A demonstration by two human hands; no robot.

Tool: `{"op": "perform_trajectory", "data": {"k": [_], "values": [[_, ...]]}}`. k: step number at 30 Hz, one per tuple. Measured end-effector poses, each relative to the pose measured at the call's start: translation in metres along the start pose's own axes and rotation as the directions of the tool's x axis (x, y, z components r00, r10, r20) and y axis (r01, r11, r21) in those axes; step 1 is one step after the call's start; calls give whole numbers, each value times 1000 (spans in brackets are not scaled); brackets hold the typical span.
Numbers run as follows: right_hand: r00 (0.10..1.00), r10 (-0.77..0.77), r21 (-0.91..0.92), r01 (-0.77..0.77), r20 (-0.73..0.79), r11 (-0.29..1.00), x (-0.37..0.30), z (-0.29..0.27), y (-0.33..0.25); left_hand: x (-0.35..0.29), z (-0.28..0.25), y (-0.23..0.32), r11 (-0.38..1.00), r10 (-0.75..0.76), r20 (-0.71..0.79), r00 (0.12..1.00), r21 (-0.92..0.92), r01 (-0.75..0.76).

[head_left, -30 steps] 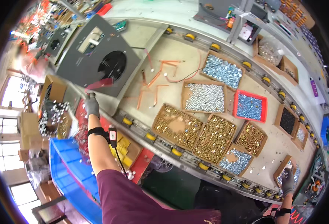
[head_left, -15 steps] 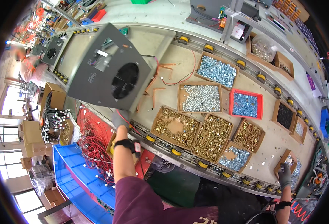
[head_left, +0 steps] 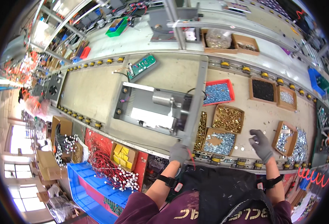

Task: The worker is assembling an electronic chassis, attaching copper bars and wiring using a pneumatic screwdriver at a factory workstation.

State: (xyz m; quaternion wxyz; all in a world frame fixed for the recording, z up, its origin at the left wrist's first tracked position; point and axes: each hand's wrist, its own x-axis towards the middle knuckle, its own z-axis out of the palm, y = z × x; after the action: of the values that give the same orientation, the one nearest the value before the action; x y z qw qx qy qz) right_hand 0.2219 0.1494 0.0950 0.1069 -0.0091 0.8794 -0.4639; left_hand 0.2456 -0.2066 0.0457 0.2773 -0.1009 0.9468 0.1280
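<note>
My left hand (head_left: 178, 152), in a grey glove, is closed at the near right corner of a pale work board (head_left: 197, 123); its fingertips are partly hidden. A red wire hangs beside it. On the board lies a dark metal case (head_left: 121, 114) with a silver coil-like cylinder (head_left: 162, 98) and a white block (head_left: 153, 118) showing. My right hand (head_left: 261, 145), also gloved, hovers with curled fingers apart and nothing in them. It is between a carton of blue-silver washers (head_left: 220, 145) and a small tilted carton of silver hardware (head_left: 285, 139).
Beyond the case sits a green circuit board (head_left: 141, 66). A red tray of screws (head_left: 218, 92) and a carton of brassy screws (head_left: 228, 118) stand right of the work board. Rollers (head_left: 241, 162) line the near edge. Red wires (head_left: 104, 160) and a blue bin (head_left: 78, 183) are at near left.
The case has gone from tilted up to lying on the board, which now covers several cartons to the right. My right hand has left the small carton, and the view has turned.
</note>
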Motion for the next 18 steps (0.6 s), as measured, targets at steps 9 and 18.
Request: {"op": "perform_trajectory", "data": {"k": [9, 18], "values": [[999, -19, 131, 24, -43, 991, -44, -6, -47, -26, -129, -13, 602, 372, 338, 865, -797, 53], [846, 64, 155, 22, -530, 988, -89, -51, -13, 105, -79, -86, 1000, 11, -231, 973, -26, -18]]}}
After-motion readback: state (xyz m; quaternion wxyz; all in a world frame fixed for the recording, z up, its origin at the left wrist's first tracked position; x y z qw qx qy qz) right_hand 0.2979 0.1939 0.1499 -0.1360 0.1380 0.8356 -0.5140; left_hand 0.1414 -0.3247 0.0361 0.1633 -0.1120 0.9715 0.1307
